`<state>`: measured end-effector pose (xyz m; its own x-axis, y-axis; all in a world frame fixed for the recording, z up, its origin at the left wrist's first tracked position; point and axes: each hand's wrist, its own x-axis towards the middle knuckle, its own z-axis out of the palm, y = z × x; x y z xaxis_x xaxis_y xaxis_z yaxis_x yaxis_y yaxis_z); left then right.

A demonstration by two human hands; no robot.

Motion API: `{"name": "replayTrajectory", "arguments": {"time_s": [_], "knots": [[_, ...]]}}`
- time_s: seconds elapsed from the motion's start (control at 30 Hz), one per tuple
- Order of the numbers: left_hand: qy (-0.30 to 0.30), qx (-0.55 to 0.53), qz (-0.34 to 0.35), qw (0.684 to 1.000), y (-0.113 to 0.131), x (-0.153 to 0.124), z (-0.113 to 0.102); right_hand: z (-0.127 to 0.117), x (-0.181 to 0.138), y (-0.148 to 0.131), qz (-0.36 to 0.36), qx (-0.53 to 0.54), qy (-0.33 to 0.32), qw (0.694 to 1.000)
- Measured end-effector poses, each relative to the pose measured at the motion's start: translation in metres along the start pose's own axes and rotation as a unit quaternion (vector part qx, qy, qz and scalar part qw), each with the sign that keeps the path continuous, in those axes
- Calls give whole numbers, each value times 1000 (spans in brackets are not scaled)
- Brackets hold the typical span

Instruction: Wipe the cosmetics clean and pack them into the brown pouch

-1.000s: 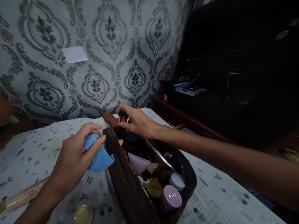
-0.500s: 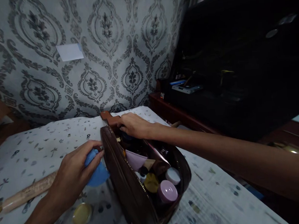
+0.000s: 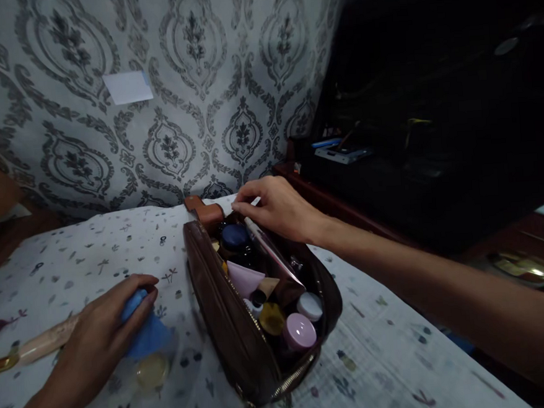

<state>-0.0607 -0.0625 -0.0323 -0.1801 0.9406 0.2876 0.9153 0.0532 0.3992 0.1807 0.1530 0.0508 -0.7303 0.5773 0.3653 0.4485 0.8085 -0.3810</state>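
Currently, your left hand (image 3: 101,331) is closed around a crumpled blue cloth (image 3: 146,336), low over the patterned white sheet (image 3: 366,353) and to the left of the open brown bag (image 3: 227,328). Just below the blue cloth is a pale yellow disc (image 3: 152,372), blurred. Your right hand (image 3: 279,208) is over the far end of the bag, its grip narrow, thumb and forefinger bent close together; you cannot tell whether anything sits between them. The bag rests on the sheet, and inside it you see a dark blue lid (image 3: 235,235) near the far end, a lilac tube (image 3: 245,278) midway, and a pink lid (image 3: 300,331) beside a white lid (image 3: 309,306) at the near end. A tan strap (image 3: 209,214) stands at the bag's far left corner.
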Motion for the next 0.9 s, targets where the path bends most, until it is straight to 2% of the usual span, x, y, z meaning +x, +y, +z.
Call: {"name": "replayTrajectory", "arguments": {"time_s": [0.07,0.13,0.23,0.3,0.37,0.47,0.57,0.73,0.9], "knots": [[0,5,-5,1000,0,-1,-2,-2,-15,2,-1,6,6,1000],[19,11,14,1000,11,3,-4,-1,-28,3,-20,4,-7,1000],[48,17,83,995,41,14,-3,2,-40,1,-95,-15,-44,994],[47,31,137,989,62,21,1,4,-43,1,-138,-37,-67,987],[40,65,184,980,77,25,5,5,-44,2,-155,-57,-79,983],[48,139,226,963,86,29,11,3,-48,6,-154,-73,-86,982],[63,185,240,951,88,33,13,3,-56,11,-153,-62,-73,984],[45,198,255,945,96,39,9,-1,-77,16,-163,-23,-41,986],[55,246,259,932,111,32,4,-4,-96,17,-169,-15,-58,984]]}}
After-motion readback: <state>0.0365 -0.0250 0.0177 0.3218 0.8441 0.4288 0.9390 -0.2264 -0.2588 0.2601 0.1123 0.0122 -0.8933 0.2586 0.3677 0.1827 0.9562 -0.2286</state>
